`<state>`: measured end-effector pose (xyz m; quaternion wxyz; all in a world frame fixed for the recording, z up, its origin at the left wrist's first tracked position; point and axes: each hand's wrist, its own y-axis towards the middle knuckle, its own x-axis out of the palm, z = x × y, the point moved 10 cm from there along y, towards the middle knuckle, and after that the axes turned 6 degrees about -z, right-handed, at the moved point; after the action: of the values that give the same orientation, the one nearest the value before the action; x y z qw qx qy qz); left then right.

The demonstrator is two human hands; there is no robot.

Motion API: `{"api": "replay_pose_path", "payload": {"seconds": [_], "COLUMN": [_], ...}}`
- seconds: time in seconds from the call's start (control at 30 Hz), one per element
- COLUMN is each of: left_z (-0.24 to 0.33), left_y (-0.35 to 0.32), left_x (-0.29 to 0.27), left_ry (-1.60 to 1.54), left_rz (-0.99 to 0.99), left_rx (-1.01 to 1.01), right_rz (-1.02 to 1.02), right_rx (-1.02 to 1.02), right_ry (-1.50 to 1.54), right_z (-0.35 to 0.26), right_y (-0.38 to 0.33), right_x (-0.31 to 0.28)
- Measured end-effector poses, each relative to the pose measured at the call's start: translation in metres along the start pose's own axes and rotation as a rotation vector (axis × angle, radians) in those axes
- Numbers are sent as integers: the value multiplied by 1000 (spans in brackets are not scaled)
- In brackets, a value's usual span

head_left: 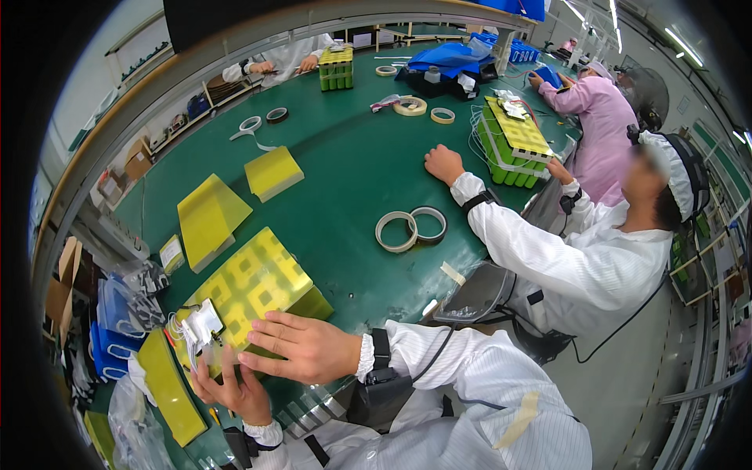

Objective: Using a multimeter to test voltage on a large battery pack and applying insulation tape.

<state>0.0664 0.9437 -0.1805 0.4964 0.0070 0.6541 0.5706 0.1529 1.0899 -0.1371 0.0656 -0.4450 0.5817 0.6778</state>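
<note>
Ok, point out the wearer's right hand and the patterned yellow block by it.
Right hand (307,348): head view, back of the hand.
Yellow block (249,276): head view, its patterned top face.

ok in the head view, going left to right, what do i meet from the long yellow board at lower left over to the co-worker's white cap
Yellow board → your right hand → two overlapping tape rolls → green pack with a yellow top → white cap. Things whose places overlap are left out.

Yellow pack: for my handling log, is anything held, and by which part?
The right hand rests, fingers outstretched, over the near edge of the yellow pack; the left hand is beside that edge. Whether either holds it cannot be told.
</note>
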Motion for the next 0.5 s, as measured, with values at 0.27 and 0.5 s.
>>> {"api": "replay_pose_path", "payload": {"seconds": [0.27,0.5], "left_z": [6,11], "left_y": [9,11], "left_x": [-9,-13], "left_ry": [-82,-105], "left_rz": [-23,-9], "left_rx": [39,5], "right_rz": [102,-210], "right_rx": [28,360], "right_ry": [302,708], "right_z": [19,76], "right_y": [17,43], "right_x": [-38,-58]}}
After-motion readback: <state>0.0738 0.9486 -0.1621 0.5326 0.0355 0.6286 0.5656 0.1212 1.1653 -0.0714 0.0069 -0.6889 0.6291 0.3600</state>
